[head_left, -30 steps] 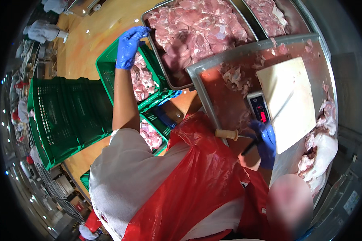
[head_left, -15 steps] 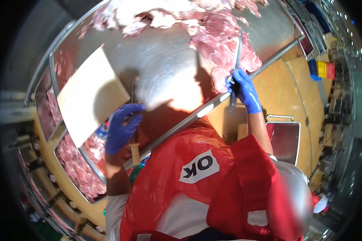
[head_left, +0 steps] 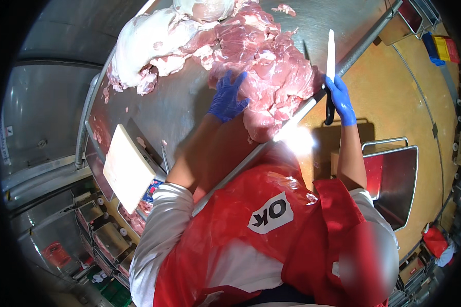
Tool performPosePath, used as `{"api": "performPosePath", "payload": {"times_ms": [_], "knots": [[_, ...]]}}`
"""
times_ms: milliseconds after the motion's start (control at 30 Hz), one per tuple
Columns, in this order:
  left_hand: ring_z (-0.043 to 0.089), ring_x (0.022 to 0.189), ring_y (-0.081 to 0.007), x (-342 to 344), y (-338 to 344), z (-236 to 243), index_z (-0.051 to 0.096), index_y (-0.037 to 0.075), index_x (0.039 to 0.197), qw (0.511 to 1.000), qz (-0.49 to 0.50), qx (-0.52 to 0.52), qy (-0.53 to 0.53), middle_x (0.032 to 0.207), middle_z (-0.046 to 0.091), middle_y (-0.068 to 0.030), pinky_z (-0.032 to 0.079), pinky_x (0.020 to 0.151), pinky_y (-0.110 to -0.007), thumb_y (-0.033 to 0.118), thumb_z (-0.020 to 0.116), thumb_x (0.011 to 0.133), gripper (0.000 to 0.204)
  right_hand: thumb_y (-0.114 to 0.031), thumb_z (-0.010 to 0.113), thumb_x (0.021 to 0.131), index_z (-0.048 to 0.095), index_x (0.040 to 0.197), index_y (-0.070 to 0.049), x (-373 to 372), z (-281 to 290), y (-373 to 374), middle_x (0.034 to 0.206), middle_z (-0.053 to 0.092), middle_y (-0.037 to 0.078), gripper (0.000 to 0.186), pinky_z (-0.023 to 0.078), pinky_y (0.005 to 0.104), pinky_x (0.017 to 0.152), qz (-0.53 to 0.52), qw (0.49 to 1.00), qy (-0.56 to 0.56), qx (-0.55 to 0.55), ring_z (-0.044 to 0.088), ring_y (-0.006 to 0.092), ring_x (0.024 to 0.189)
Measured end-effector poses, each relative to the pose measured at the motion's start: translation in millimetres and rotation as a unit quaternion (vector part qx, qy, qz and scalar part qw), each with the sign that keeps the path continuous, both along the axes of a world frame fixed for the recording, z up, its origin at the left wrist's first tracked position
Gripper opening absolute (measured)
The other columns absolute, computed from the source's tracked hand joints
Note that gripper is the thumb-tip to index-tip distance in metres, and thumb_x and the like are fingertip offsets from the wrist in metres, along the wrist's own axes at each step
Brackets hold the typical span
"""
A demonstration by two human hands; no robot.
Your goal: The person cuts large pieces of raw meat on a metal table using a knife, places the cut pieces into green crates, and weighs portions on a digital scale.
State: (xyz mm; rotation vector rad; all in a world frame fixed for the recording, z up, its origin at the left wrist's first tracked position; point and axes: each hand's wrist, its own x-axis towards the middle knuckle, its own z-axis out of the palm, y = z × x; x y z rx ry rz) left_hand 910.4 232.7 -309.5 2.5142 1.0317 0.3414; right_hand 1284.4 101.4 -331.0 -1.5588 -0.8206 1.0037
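Observation:
Pink raw meat (head_left: 271, 77) is spread in large slabs at the near right edge of the metal table (head_left: 153, 115). My left hand (head_left: 228, 97), in a blue glove, is open with its fingers spread on the left side of the meat. Just past the table's edge, my right hand (head_left: 341, 102), also blue-gloved, is closed around the black handle of a knife (head_left: 331, 56). The blade points up and away, beside the meat and apart from it. Larger pieces with a whitish covering (head_left: 151, 41) adjoin the pink meat at the far left.
A white cutting board (head_left: 128, 169) stands tilted at the table's left side, with a thin metal rod (head_left: 165, 157) near it. Meat fills part of a bin (head_left: 133, 217) below. At right a metal cart (head_left: 397, 184) stands on the yellow-brown floor (head_left: 420, 123).
My left hand has gone from beside the cutting board to the meat. My right hand has moved right, and the knife has come off the meat and turned more upright in view.

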Motion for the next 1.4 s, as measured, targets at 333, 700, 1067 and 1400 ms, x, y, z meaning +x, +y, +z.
{"api": "performPosePath", "payload": {"times_ms": [333,700,1067,1400], "knots": [[0.022,0.135,-0.0581,16,1,-28,0.053,0.018,0.130,0.996,0.082,0.019,0.030,0.147,0.033,-0.0236,0.023,0.113,-0.066,0.043,0.083,0.063,0.077,-0.032,0.061,0.099,0.058,0.134,-0.003,-25,-8,110,0.110,0.062,-0.002,0.045,0.046,0.0250,0.090,0.243,0.961,0.123,-0.053,0.054,0.0082,0.097],[0.029,0.140,-0.0480,-127,58,-25,0.055,0.015,0.131,0.998,0.040,0.007,-0.037,0.150,0.033,-0.0239,0.031,0.114,-0.054,0.015,0.074,0.064,0.070,-0.023,0.060,0.100,0.060,0.115,-0.002,-195,-17,-9,0.086,0.057,-0.003,0.026,0.049,0.0282,0.073,0.341,0.932,0.103,-0.067,0.054,0.0095,0.078],[0.028,0.136,-0.0539,-166,-84,-29,0.037,0.012,0.151,0.944,0.327,0.010,-0.044,0.146,0.030,-0.0369,0.024,0.113,-0.059,0.060,0.079,0.066,0.105,-0.027,0.058,0.102,0.061,0.124,-0.007,-126,29,121,0.093,0.059,-0.003,0.030,0.047,0.0244,0.077,0.227,0.972,-0.002,-0.063,0.051,0.0055,0.083],[0.032,0.138,-0.0491,-206,-4,-26,0.044,0.027,0.147,0.991,0.041,-0.051,-0.114,0.152,0.029,-0.0258,0.029,0.115,-0.056,0.029,0.081,0.064,0.091,-0.027,0.062,0.100,0.065,0.105,-0.009,-151,2,101,0.083,0.057,-0.005,0.020,0.046,0.0224,0.071,0.286,0.939,0.079,-0.175,0.051,0.0048,0.076]]}}
